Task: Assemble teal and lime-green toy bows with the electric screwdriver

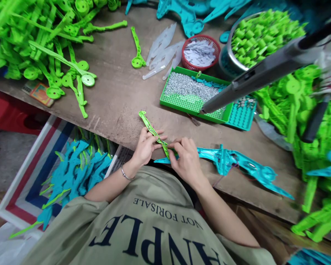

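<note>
In the head view, the left hand (pixel 145 145) has its thumb and fingers closed on one green strip (pixel 148 124), with some fingertips stretched out along and past it; the right hand (pixel 185 158) has its thumb and fingertips drawn together on the strip's near end, though whether they pinch something small there as well is hidden; the strip slants up and away from the fingers, its far tip beyond the left hand; one blue bow-shaped part (pixel 223 158) lies on the table, running out to the right of the right fingers, with one tip showing to their left; ahead of the fingers are one loose green piece (pixel 138 60), about three translucent pieces (pixel 168 57) and one red basket (pixel 201 68) of white pieces; ahead and to the right are one green tray (pixel 180 102) of screws, one teal tray (pixel 242 121) against it, one metal bowl (pixel 226 60) of small green parts and one grey power tool (pixel 253 75); the green pile (pixel 44 40) far to the left defies counting.
</note>
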`<state>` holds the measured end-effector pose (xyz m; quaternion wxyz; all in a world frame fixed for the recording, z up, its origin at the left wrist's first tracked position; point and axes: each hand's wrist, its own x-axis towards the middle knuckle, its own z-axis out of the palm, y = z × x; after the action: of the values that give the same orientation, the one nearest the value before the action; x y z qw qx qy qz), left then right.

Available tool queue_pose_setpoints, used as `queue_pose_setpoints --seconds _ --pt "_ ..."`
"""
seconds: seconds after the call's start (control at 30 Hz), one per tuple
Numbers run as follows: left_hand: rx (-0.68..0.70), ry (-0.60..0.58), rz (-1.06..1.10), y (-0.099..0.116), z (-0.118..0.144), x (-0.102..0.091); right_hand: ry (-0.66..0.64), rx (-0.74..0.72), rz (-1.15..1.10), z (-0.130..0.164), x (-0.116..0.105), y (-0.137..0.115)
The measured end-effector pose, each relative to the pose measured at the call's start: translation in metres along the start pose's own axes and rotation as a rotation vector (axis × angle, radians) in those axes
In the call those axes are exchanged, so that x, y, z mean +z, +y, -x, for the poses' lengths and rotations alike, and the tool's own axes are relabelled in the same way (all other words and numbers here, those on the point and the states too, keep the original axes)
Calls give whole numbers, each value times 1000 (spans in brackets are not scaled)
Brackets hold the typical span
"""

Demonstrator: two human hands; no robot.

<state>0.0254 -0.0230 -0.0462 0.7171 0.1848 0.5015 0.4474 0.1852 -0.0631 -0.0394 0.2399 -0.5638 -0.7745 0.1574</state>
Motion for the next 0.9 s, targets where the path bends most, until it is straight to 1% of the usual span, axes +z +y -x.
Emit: queue_pose_setpoints --seconds 0.13,0.33,0.47,0.67,0.9 --pt "1 -3 -9 -1 0 -1 -16 -64 42 1 0 1" --pt "93 -24 -97 -12 -5 -4 -28 -76 35 0 0 3" --pt "123 -42 -96 -16 -8 -6 -12 -46 22 0 -1 3" --pt "126 -47 -106 -17 -9 -8 26 -10 -13 -1 6 4" --pt "138 -46 -104 -19 -10 -9 33 27 -64 -2 5 4"
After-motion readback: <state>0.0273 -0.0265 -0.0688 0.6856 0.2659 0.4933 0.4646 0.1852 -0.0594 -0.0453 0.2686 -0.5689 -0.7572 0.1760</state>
